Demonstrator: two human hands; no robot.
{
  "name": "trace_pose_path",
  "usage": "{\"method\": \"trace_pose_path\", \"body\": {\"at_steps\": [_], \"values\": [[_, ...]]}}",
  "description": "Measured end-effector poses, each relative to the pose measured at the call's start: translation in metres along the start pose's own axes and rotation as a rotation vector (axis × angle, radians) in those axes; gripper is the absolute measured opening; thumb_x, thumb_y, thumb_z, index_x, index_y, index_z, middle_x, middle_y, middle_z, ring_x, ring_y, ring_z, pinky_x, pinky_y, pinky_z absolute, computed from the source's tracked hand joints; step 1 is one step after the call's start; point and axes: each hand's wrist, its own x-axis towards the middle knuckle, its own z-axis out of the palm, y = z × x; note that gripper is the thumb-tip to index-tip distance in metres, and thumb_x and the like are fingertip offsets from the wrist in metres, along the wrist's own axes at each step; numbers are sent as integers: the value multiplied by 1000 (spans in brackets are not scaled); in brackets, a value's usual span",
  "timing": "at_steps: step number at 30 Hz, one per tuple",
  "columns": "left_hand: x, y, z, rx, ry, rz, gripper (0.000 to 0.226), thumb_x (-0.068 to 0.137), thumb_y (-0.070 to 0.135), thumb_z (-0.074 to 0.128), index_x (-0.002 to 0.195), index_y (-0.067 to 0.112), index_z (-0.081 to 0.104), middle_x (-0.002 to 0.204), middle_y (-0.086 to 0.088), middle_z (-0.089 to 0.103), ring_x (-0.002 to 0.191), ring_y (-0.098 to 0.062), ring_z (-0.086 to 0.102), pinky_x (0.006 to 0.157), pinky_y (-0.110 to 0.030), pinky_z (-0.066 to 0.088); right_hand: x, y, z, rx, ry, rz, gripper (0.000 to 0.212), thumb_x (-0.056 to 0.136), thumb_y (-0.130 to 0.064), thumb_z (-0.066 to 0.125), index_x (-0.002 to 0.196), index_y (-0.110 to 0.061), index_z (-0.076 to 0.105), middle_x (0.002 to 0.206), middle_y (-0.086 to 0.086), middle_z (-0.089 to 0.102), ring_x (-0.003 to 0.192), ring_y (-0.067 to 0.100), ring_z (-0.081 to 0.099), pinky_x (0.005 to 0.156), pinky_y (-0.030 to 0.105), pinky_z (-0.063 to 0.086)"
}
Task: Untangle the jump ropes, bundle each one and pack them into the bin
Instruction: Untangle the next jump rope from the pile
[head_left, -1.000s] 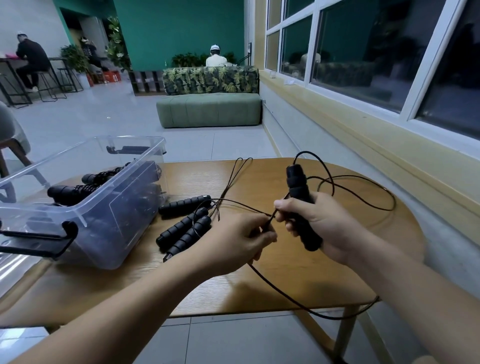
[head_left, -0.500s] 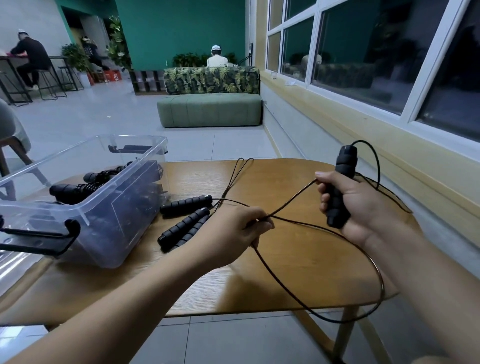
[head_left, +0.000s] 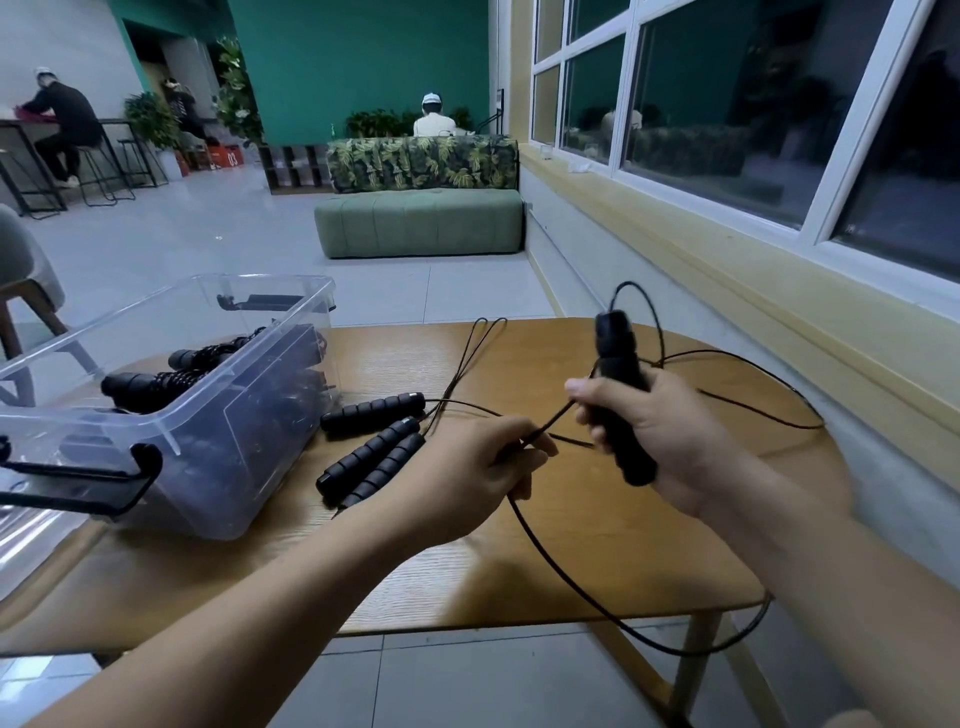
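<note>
The right hand (head_left: 675, 441) is clenched round a handle (head_left: 615, 364), held upright, likely as a core to wind the line on. The left hand (head_left: 467, 467) pinches the cord (head_left: 550, 424) at 8 o'clock of it, keeping that stretch taut. The slack drops off the table (head_left: 597, 519) edge toward 5 o'clock. Three loose handles (head_left: 371, 457) lie at 9 o'clock of the left hand, beside the bin (head_left: 218, 415), which already holds ropes (head_left: 156, 384).

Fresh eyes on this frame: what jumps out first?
Centre: the right hand grips a black handle while the left hand pinches a thin cord that hangs off the table. Left: a clear bin already holding ropes, with three loose handles lying beside it.
</note>
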Motion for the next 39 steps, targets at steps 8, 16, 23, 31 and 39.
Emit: {"method": "trace_pose_path", "body": {"at_steps": [8, 16, 23, 31, 39], "values": [[3, -9, -1, 13, -24, -65, 17, 108, 21, 58, 106, 26, 74, 75, 11, 73, 74, -4, 66, 70, -26, 50, 19, -11, -37, 318, 191, 8, 14, 94, -21, 80, 98, -14, 68, 77, -1, 67, 57, 8, 57, 51, 20, 49], [2, -5, -2, -77, 24, -52, 21, 110, 17, 53, 104, 21, 74, 72, 5, 70, 70, -8, 65, 66, -18, 44, 4, 5, -11, 83, -28, 41, 38, 93, -25, 81, 118, 2, 71, 92, 10, 77, 73, 16, 63, 65, 29, 52], [-1, -2, -2, -97, -31, -31, 18, 110, 18, 56, 111, 24, 73, 76, 5, 71, 73, -6, 64, 67, -17, 43, -2, 7, 6, -31, -44, 4, 26, 94, -20, 80, 110, -2, 72, 88, 12, 77, 70, 17, 65, 63, 29, 52], [0, -12, -7, -36, -58, -90, 14, 107, 18, 61, 108, 24, 74, 75, 7, 73, 75, -9, 68, 73, -33, 55, 17, -12, -39, 228, 203, -12, 18, 90, -23, 84, 96, -16, 68, 78, 1, 70, 58, 8, 59, 51, 21, 49], [3, -3, 2, -53, -49, -36, 16, 108, 17, 59, 107, 21, 74, 76, 5, 73, 74, -5, 67, 68, -14, 44, 4, -8, -14, 85, -2, 25, 45, 90, -31, 82, 118, 2, 70, 86, 8, 76, 65, 14, 61, 60, 26, 53]]}}
